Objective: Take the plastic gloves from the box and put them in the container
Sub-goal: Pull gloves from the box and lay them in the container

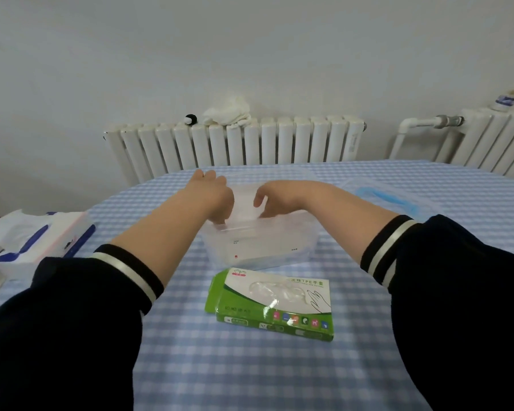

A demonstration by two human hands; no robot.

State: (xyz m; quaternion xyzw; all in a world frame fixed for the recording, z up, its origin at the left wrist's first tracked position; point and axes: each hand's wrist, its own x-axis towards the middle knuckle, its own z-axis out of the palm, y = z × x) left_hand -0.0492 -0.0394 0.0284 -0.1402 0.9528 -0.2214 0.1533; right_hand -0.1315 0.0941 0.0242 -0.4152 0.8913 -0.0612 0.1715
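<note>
Two radiators are seen against the pale wall: a long white radiator [235,143] across the upper middle of the frame, and a second radiator [493,140] at the upper right edge. Below them, the counter [250,375] is covered with a blue-and-white checked cloth and fills the lower half of the frame. Dark sleeves with a pale stripe at each cuff are seen entering from the lower left and lower right corners.

At the centre of the frame a clear plastic container [261,244] is set on the counter. Both hands are lowered into its open top. The left hand [217,197] is bent at the wrist, its fingers [220,222] pointed down inside the near wall; the right hand [275,200] is placed just beside it, its fingers [264,215] curled downward. A thin, nearly transparent sheet, apparently the plastic gloves [244,215], is seen between the hands inside the container, but whether the fingers are closed on it cannot be told.

Just below the container, at lower centre, the green and white box [275,304] is laid flat, a clear window in its top. At the left edge a tissue pack [33,241] is seen. A blue-rimmed lid [389,200] lies at the right, and a white cloth [229,112] is piled on the long radiator.
</note>
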